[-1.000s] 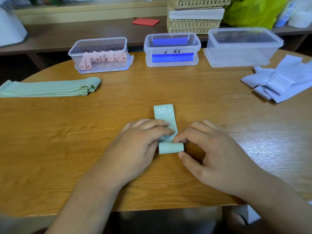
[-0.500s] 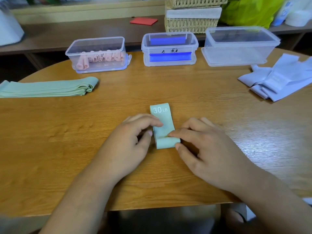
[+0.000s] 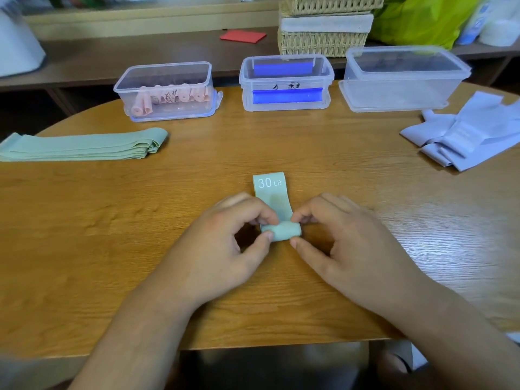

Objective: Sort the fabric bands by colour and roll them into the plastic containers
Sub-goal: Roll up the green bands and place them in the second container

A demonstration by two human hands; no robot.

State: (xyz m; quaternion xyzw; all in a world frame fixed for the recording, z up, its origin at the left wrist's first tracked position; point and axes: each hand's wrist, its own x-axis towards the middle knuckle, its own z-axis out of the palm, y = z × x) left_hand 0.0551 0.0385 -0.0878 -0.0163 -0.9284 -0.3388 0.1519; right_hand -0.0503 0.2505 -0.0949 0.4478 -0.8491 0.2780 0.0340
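A mint-green fabric band [image 3: 271, 192] marked "30 LB" lies in the middle of the wooden table [image 3: 84, 235]. Its near end is wound into a small roll. My left hand [image 3: 225, 243] pinches the roll's left end between thumb and fingers, and my right hand [image 3: 337, 243] pinches its right end. At the back stand three clear plastic containers: the left one [image 3: 166, 91] holds pink rolls, the middle one [image 3: 285, 83] has blue clips, the right one [image 3: 405, 77] looks empty. A stack of green bands [image 3: 84, 144] lies at the left, and a heap of lilac bands [image 3: 464, 136] at the right.
Behind the table runs a low bench with a red card [image 3: 243, 36], wicker baskets [image 3: 323, 26], a yellow-green bag [image 3: 422, 18] and a white object [image 3: 17, 46] at the far left. The table's near edge lies just under my forearms.
The roll has grown thicker and the flat part of the green band has become shorter. Both hands have shifted from pressing the band flat to pinching the roll's ends.
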